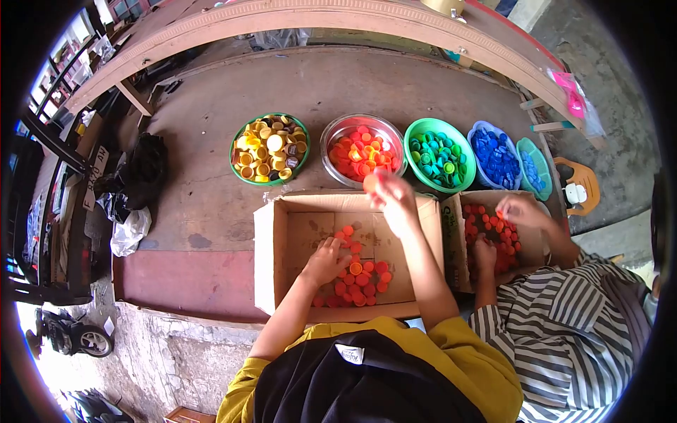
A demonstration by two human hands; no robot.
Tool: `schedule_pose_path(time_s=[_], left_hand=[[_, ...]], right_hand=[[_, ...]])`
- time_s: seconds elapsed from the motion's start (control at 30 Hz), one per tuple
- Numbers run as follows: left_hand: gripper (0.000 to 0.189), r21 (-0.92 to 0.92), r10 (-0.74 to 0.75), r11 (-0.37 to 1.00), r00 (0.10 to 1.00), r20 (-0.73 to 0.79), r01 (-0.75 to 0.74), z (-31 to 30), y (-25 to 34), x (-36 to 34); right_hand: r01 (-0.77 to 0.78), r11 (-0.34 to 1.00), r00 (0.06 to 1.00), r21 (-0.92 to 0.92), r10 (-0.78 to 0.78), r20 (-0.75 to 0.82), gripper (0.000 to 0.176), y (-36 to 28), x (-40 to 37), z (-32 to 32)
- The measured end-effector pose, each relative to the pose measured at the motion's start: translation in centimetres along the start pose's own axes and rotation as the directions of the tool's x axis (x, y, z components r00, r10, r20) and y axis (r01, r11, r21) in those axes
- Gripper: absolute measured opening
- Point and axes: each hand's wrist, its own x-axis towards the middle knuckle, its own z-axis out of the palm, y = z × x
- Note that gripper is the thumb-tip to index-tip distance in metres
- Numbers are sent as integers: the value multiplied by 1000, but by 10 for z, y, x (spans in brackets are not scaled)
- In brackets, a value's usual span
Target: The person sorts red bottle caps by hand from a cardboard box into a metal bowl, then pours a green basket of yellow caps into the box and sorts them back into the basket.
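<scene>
The right hand [395, 201] is hovering over the cardboard box's [290, 240] far edge, arm extended, fingers pinching an orange cap [371, 183] near the round bowl [326, 151]. The left hand [326, 262] is dipping inside, bent fingers slightly spread beside red caps [361, 280].

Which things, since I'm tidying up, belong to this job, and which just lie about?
Likely in the job:
- orange-red plastic caps
- open brown cardboard box
- round transparent bowl of similar caps
- round green basket with yellow caps
- round green bowl with green caps

Apparently lying about:
- black plastic bag
- white plastic bag
</scene>
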Motion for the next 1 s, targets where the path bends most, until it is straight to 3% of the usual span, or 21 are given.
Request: schedule_pose_path(time_s=[0.07,0.17,0.3,0.43,0.53,0.6,0.67,0.73,0.8,0.83,0.87,1.0], left_hand=[[41,22,-15,1000,999,30,15,1,-5,2],[40,12,32,999,999,14,-32,0,-9,2],[40,-20,9,1000,999,40,-8,1,-13,1],[37,-47,11,999,999,30,-10,-1,-12,3],[39,20,17,1000,999,33,-18,1,-15,3],[42,67,12,998,998,58,-16,0,-17,2],[44,100,1,995,994,108,-12,0,-20,0],[45,114,-55,993,983,175,35,-2,-19,-1],[46,125,-77,991,972,222,50,3,-19,-5],[46,129,-72,991,970,230,43,5,-20,-5],[46,134,-65,990,969,237,34,7,-21,-4],[49,77,26,996,970,242,-45,27,-32,-4]], right_hand=[[35,988,987,-149,-57,-149,22,-8,34,-3],[84,943,928,-322,-192,-320,22,2,82,-7],[80,939,896,-335,-215,-388,19,41,106,-33],[104,895,864,-435,-298,-407,17,43,75,-29],[220,875,837,-431,-396,-377,18,31,39,-20],[324,731,794,-601,-555,-247,20,40,14,-27],[251,701,874,-668,-461,-155,19,43,-22,-28],[69,518,992,-853,-126,4,21,38,-50,-35],[75,209,984,-975,142,106,38,44,-73,-48],[-87,168,931,-982,365,-20,50,56,-81,-55],[-92,45,911,-995,407,-66,56,67,-92,-60],[45,-116,874,-992,486,-17,65,88,-103,-47]])
